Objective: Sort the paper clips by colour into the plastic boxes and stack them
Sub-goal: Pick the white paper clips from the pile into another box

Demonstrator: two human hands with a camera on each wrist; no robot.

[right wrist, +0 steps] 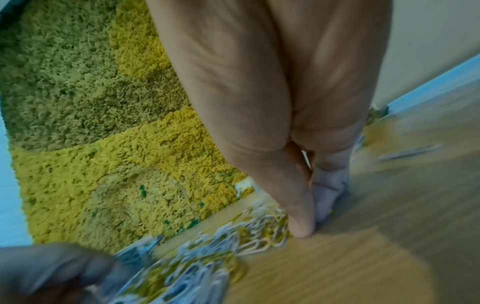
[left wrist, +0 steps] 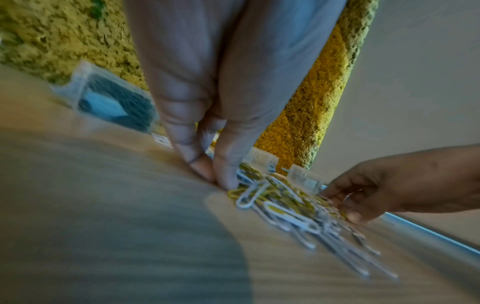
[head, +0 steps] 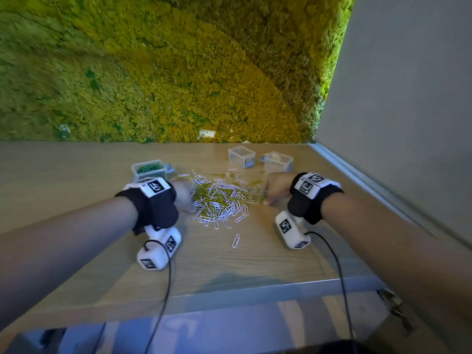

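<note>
A heap of white and yellow paper clips (head: 222,200) lies mid-table. My left hand (head: 190,200) is at the heap's left edge. In the left wrist view its thumb and fingertips (left wrist: 221,176) meet on the table beside a yellow clip (left wrist: 235,193); whether a clip sits between them is hidden. My right hand (head: 267,200) is at the heap's right edge, with thumb and curled fingers (left wrist: 337,197) pinching clips there. A clear box of green clips (head: 149,170) stands behind my left hand. An empty clear box (head: 241,155) and a second clear box (head: 277,160) stand at the back right.
One stray white clip (head: 236,240) lies nearer the front of the wooden table (head: 229,264). A moss wall (head: 178,72) rises behind the table and a grey wall (head: 408,98) closes the right side. Camera cables (head: 166,290) trail off the front edge.
</note>
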